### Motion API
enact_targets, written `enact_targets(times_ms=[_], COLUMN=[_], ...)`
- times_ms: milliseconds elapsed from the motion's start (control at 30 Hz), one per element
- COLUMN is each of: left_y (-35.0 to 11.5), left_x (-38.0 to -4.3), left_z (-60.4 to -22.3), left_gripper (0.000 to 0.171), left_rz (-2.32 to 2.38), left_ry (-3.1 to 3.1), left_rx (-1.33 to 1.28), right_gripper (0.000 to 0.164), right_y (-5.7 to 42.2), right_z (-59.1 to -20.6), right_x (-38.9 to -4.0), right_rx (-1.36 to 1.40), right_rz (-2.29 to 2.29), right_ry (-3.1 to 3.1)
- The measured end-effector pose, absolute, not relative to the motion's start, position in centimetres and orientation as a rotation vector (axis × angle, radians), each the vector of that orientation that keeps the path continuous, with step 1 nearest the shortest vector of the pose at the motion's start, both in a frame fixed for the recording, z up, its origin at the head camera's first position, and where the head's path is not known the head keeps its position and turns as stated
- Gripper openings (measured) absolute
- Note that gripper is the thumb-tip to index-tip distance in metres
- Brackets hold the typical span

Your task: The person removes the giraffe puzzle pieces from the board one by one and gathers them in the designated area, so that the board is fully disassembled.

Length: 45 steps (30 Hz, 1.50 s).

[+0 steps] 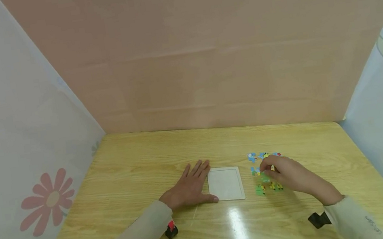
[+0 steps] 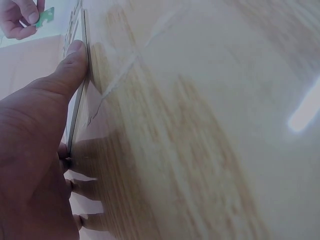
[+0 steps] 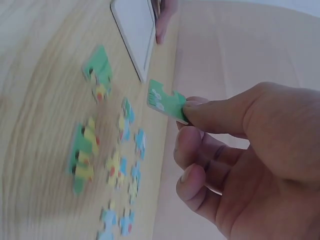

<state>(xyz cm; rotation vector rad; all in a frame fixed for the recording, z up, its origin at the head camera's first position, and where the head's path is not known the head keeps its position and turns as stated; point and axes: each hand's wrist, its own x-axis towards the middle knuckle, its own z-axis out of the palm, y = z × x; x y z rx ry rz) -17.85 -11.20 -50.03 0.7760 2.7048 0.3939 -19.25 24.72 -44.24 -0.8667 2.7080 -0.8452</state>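
Observation:
Between thumb and forefinger my right hand (image 1: pixel 291 173) pinches a green jigsaw piece (image 3: pixel 164 102), which shows small white marks in the right wrist view. That hand is above the other jigsaw pieces (image 1: pixel 259 190), a loose group in green, blue and yellow, and partly covers them in the head view. My left hand (image 1: pixel 191 188) lies with fingers spread at the left side of a square white puzzle tray (image 1: pixel 225 184). Its thumb reaches the tray's near left corner, and its fingertips are by the far left corner.
The wood-grain table (image 1: pixel 145 158) meets a tan back panel (image 1: pixel 183 63). Pale walls stand on both sides, the left one with a pink flower (image 1: pixel 52 199). A bright reflection shows on the table in front of the tray.

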Motion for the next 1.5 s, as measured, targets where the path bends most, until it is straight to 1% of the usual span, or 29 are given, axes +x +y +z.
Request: enact_targets(times_ms=[233,467,667,867,967,1200,1400,1500], left_y=[-11.2,-11.1,-11.1,-11.2,-11.2,-11.3,-11.3,-11.3], left_x=[-17.8,-17.8,-17.9,-17.8,-17.8,-17.8,-17.8,-17.8], left_z=[-50.0,-49.9,-49.8,-49.8,-49.8,-49.7,-49.7,-49.7], left_gripper=[0.112,0.112,0.112,0.111,0.11,0.111,0.112,0.112], left_rz=[0.393,0.383,0.355,0.357,0.385,0.412,0.403,0.397], left_ry=[2.707,2.704,2.703,2.713,2.708,2.697,2.692,2.696], left_rx=[0.771,0.763,0.757,0.769,0.765,0.754,0.757,0.758], right_gripper=[0.014,0.002,0.003,0.008,0.01,0.005,0.006,0.004], right_y=[26.5,28.3,30.5,32.0,32.4,32.8,32.8,32.7], right_z=[-43.9,-43.9,-44.2,-45.0,-45.4,-46.7,-47.2,-47.2], right_x=[-19.6,-19.7,-19.6,-19.5,-19.5,-19.5,-19.5,-19.5], right_rx=[-0.782,-0.732,-0.666,-0.626,-0.618,-0.616,-0.623,-0.589], right_rz=[-0.853,-0.856,-0.898,-0.91,-0.919,-0.913,-0.932,-0.927], right_ry=[2.697,2.691,2.654,2.619,2.587,2.566,2.569,2.588])
